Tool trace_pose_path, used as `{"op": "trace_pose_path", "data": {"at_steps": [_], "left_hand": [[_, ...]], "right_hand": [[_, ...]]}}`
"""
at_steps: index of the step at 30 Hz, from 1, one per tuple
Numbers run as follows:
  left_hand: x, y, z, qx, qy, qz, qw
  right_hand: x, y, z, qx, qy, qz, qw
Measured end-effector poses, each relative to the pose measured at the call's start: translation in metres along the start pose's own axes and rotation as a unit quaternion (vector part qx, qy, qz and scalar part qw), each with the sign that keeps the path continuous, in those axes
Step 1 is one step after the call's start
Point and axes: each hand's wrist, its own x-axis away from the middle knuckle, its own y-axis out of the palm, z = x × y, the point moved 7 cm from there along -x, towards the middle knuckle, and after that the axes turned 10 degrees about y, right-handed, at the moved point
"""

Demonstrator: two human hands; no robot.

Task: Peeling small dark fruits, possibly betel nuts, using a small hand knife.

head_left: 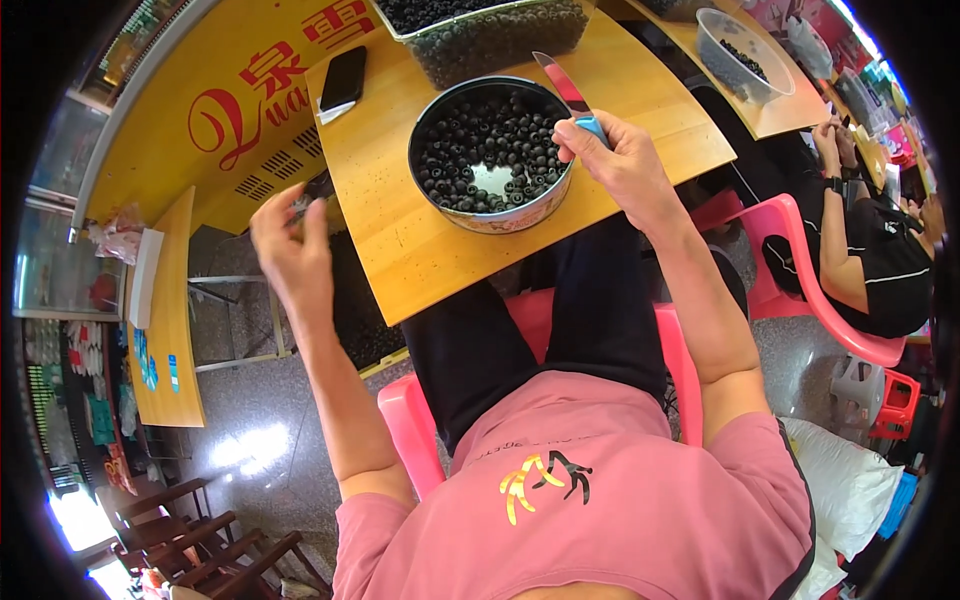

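My right hand [622, 165] is closed on a small knife [566, 88] with a blue handle, its blade pointing up and away over the bowl's right rim. Beneath it on the table stands a round bowl [500, 222], partly filled with small round black pieces [510, 135]; their kind is not clear. A pale patch of the bowl's bottom shows among them. To the left, past the table's edge, my left hand [292, 255] hangs in the air, slightly blurred. Its thumb and fingers are apart, with nothing clearly visible between them. Below it is a dark mass of similar pieces [365, 325].
A clear bin [500, 45] heaped with black pieces stands behind the bowl on the wooden table [380, 215]. A phone [344, 78] lies at the far left. At right, a person [870, 250] sits on a pink chair [800, 250] near another table with a translucent bowl [740, 55].
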Motion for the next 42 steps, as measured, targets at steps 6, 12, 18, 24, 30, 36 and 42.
{"op": "trace_pose_path", "data": {"at_steps": [6, 12, 18, 24, 30, 36, 42], "left_hand": [[-0.011, 0.113, 0.102, 0.116, 0.180, -0.317, 0.924], [0.005, 0.195, 0.104, -0.076, 0.229, -0.534, 0.810], [0.001, 0.185, 0.106, 0.004, 0.213, -0.437, 0.874], [0.000, 0.148, 0.102, 0.389, -0.009, -0.325, 0.862], [0.010, 0.128, 0.102, 0.459, -0.046, -0.267, 0.846], [0.010, 0.120, 0.101, 0.433, -0.017, -0.193, 0.880], [0.011, 0.112, 0.104, 0.414, -0.011, -0.086, 0.906]], "right_hand": [[0.000, 0.009, -0.003, -0.004, -0.026, -0.017, 1.000], [0.011, 0.001, -0.013, 0.017, -0.016, -0.009, 1.000], [0.008, -0.003, -0.009, 0.022, -0.023, -0.007, 0.999], [0.004, 0.013, -0.009, 0.035, -0.049, -0.032, 0.998], [0.012, 0.040, -0.012, 0.001, 0.005, -0.058, 0.998], [0.011, 0.049, -0.013, -0.057, 0.013, -0.074, 0.996], [0.004, 0.054, -0.005, -0.186, 0.083, -0.112, 0.973]]}}
